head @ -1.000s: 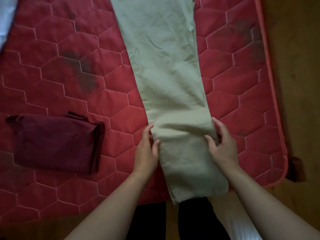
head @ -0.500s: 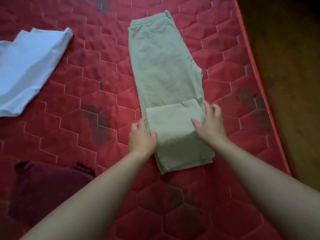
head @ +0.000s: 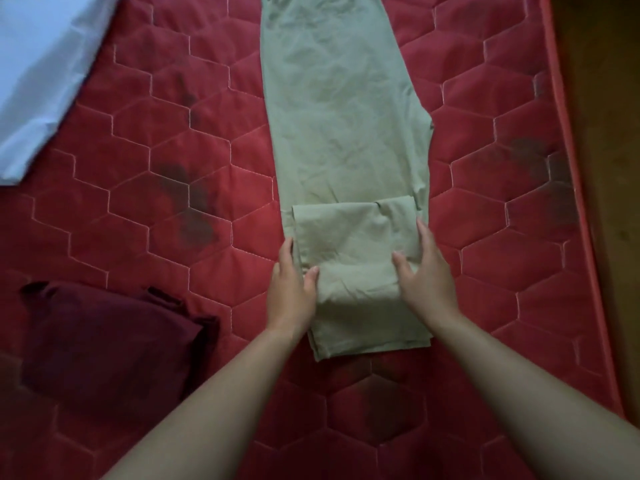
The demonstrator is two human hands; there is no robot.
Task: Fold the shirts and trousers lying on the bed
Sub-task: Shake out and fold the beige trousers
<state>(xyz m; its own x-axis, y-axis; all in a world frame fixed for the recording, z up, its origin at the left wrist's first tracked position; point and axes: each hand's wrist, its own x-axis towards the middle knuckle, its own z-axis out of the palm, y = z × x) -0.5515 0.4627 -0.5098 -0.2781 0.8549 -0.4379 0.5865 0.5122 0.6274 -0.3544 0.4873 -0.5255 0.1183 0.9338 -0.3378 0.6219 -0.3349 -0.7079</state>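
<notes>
Khaki trousers (head: 343,116) lie lengthwise on the red quilted mattress (head: 149,188), with the leg end folded up into a flat layered part (head: 353,271) near me. My left hand (head: 292,289) holds the fold's left edge, thumb on top and fingers along the side. On the right edge my right hand (head: 427,275) holds the fold the same way. A folded maroon shirt (head: 107,341) lies to the left. A light blue garment (head: 38,74) lies unfolded at the far left.
The mattress's right edge (head: 571,202) borders a brown wooden floor (head: 609,133). Dark stains mark the quilting left of the trousers and near the right edge.
The leg end, flat a second ago, has been folded up onto the trousers. Over the last half second my hands have stayed at the fold's sides.
</notes>
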